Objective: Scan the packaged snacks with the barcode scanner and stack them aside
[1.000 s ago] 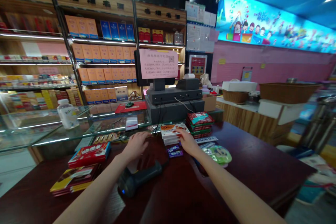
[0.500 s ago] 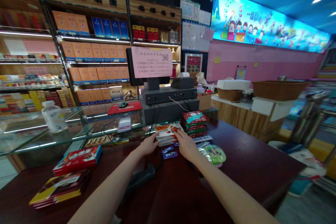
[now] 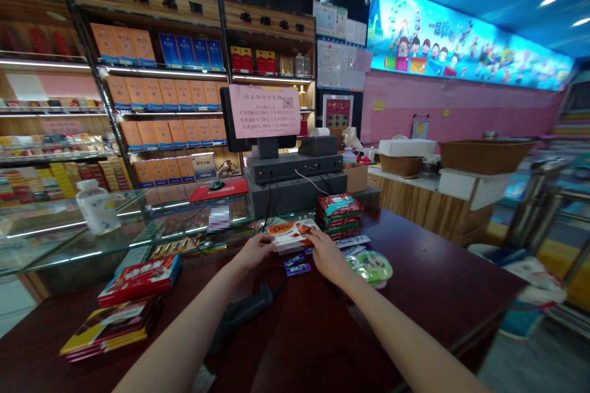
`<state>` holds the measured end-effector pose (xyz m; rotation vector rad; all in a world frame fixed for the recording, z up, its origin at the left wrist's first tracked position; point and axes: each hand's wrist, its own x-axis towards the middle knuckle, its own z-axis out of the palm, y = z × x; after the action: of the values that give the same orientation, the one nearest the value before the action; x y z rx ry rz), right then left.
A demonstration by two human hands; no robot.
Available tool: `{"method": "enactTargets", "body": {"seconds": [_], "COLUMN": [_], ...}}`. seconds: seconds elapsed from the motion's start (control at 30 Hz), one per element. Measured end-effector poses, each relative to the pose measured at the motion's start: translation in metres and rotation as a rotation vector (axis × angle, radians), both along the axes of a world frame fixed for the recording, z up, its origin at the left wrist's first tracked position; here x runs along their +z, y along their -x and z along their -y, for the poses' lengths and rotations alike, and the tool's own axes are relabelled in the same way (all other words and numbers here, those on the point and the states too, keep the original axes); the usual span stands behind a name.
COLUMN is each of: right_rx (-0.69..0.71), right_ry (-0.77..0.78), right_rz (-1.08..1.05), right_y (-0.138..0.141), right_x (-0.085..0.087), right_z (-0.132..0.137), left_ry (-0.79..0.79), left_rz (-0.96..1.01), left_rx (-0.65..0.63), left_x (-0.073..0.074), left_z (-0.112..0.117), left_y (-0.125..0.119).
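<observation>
A stack of white and orange chocolate packets point(image 3: 291, 236) lies on the dark counter in the head view. My left hand point(image 3: 252, 254) grips its left edge, fingers bent against the packets. From the opposite side my right hand point(image 3: 326, 255) grips the right edge, with fingertips on the top packet. Two small purple packets point(image 3: 296, 265) lie just in front of the stack. Red and green bags point(image 3: 338, 216) are piled behind my right hand. Beside my right wrist is a green package point(image 3: 374, 266) with a cartoon face.
A dark handheld scanner point(image 3: 249, 313) lies between my forearms. Red packages point(image 3: 141, 280) and yellow-brown packets point(image 3: 110, 326) are stacked at left. Behind stands a cash register point(image 3: 295, 167) with a pink sign point(image 3: 265, 112). A glass case point(image 3: 152, 221) adjoins the counter point(image 3: 428, 258).
The chocolate packets, fanned out before, are now lined up more evenly in one stack. My left hand has shifted slightly left and up; my right hand stays at the right edge.
</observation>
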<state>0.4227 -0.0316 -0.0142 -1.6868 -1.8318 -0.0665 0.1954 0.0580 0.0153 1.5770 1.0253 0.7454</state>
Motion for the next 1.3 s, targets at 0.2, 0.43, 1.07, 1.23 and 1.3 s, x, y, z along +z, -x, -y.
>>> {"method": "enactTargets", "body": {"seconds": [0.2, 0.43, 1.07, 1.23, 1.3], "right_rx": [-0.005, 0.035, 0.304, 0.422, 0.446], "right_ry": [-0.051, -0.050, -0.054, 0.005, 0.036], "right_rz": [-0.106, -0.211, -0.311, -0.354, -0.352], "right_y": [0.007, 0.012, 0.077, 0.100, 0.107], "right_x": [0.003, -0.009, 0.018, 0.019, 0.018], "right_z": [0.001, -0.011, -0.006, -0.010, -0.013], "left_ry": [0.033, 0.120, 0.070, -0.039, -0.127], "left_rz": [0.001, 0.075, 0.161, 0.117, 0.108], "left_rx": [0.143, 0.101, -0.157, -0.103, -0.047], "left_x": [0.011, 0.036, 0.054, 0.051, 0.048], "left_z": [0.010, 0.032, 0.052, 0.048, 0.048], "left_y": [0.010, 0.027, 0.124, 0.157, 0.165]}}
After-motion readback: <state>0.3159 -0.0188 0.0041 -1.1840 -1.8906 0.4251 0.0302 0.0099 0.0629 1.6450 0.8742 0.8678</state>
